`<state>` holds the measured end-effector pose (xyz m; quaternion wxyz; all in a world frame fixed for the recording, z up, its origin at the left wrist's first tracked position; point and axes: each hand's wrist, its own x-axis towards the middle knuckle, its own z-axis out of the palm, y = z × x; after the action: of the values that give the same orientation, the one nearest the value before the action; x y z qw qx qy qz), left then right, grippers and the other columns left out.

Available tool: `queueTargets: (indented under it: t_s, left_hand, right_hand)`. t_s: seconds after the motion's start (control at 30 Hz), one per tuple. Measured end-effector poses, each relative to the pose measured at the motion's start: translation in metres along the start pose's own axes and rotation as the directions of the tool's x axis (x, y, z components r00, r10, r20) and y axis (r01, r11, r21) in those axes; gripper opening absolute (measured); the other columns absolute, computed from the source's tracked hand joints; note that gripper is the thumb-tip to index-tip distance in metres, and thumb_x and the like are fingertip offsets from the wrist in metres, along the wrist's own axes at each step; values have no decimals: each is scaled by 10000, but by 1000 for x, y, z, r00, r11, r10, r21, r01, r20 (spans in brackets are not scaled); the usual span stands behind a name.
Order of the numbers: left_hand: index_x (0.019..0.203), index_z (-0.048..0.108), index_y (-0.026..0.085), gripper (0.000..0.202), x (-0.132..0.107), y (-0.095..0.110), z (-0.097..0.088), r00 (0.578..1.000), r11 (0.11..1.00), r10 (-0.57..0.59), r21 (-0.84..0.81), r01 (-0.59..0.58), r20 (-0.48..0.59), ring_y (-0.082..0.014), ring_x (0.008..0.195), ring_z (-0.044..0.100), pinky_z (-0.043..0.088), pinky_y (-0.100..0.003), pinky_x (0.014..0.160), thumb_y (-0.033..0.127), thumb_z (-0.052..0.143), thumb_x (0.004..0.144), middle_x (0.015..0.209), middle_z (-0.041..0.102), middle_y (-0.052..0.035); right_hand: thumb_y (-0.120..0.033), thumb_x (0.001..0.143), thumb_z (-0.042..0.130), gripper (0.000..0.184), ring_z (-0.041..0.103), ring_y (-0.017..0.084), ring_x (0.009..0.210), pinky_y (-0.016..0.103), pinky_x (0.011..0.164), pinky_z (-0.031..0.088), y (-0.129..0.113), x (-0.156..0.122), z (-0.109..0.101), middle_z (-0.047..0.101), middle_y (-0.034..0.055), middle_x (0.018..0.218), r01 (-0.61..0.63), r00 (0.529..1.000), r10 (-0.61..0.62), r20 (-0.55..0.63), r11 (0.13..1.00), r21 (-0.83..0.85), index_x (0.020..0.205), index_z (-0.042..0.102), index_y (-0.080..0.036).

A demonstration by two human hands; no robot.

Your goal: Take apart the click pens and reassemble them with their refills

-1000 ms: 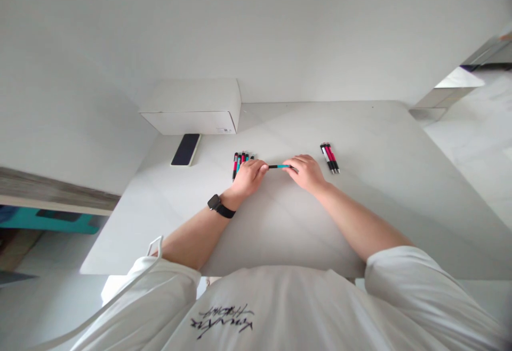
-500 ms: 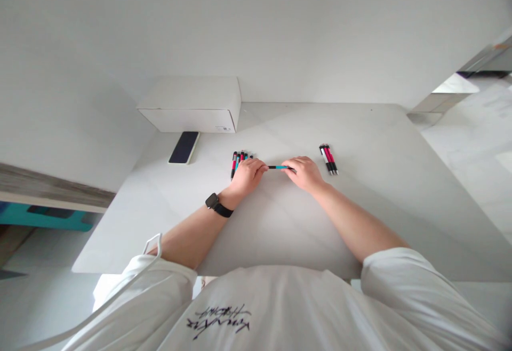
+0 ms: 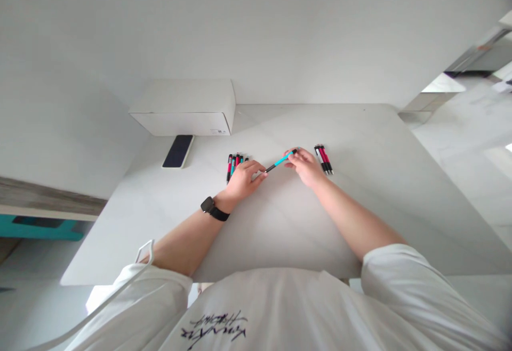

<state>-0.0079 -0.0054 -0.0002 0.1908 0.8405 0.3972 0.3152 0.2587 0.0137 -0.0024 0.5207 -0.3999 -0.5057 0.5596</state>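
Note:
A turquoise pen (image 3: 283, 159) with black ends slants between my hands, its upper end to the right. My right hand (image 3: 307, 166) is closed on that upper end with thumb and fingers. Thumb and forefinger of my left hand (image 3: 245, 178) pinch at the pen's pointed lower end. Just behind my left hand lies a row of several red and turquoise pens (image 3: 233, 164), partly hidden by its fingers. To the right of my right hand, a small group of pens with red and white barrels (image 3: 324, 159) lies side by side.
A white box (image 3: 182, 121) stands against the wall at the back left of the white table (image 3: 400, 196). In front of it lies a phone (image 3: 178, 151), dark screen up. My left wrist wears a black watch (image 3: 215, 209).
The pen has gone from nearly level to slanted, its right end raised. My right hand has turned and shows more of the barrel. The whole view has shifted slightly.

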Motion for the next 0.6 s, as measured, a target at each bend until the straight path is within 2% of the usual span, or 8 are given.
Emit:
queueTargets:
  t_s: [0.07,0.13,0.3,0.4,0.6]
  left_hand:
    - [1124,708,218,321,-1,3,-1,999,999,26,-23,-26,18,-239,1003,684,524,-405,937,461,506,1066,1059,733,-98]
    - [1140,704,221,348,-1,3,-2,999,998,33,-45,-33,17,-241,1031,688,526,-407,961,457,455,1086,1076,736,-101]
    - [1111,703,222,369,-1,-1,-2,1000,997,17,-78,-18,-4,-239,1050,692,534,-406,976,443,407,1104,1073,740,-98]
    - [1107,709,225,381,-1,-2,0,1000,996,13,-86,-13,-4,-242,1038,699,542,-411,968,460,409,1101,1061,747,-96]
    - [1095,716,227,390,-2,-3,1,1000,996,-2,-84,2,-3,-242,1043,704,547,-415,978,466,408,1101,1061,757,-95]
  right_hand:
    - [-600,806,813,425,729,207,982,364,821,621,0,1,0,748,27,1087,-47,999,50,-15,987,153,1011,633,-274]
    - [-601,782,832,474,740,200,921,367,800,625,2,3,-3,749,17,1034,-83,995,90,-30,977,199,1048,601,-283]
    - [-598,781,826,677,702,166,742,301,666,580,9,9,-14,710,-51,849,-16,987,33,-155,994,108,1318,493,-356]
    - [-604,796,805,623,680,155,714,278,632,551,11,11,-18,695,-55,829,9,988,2,-151,998,68,1282,511,-347]
    - [-612,797,799,584,688,155,727,298,691,563,10,15,-22,703,-54,840,15,986,-5,-167,998,63,1221,500,-343]
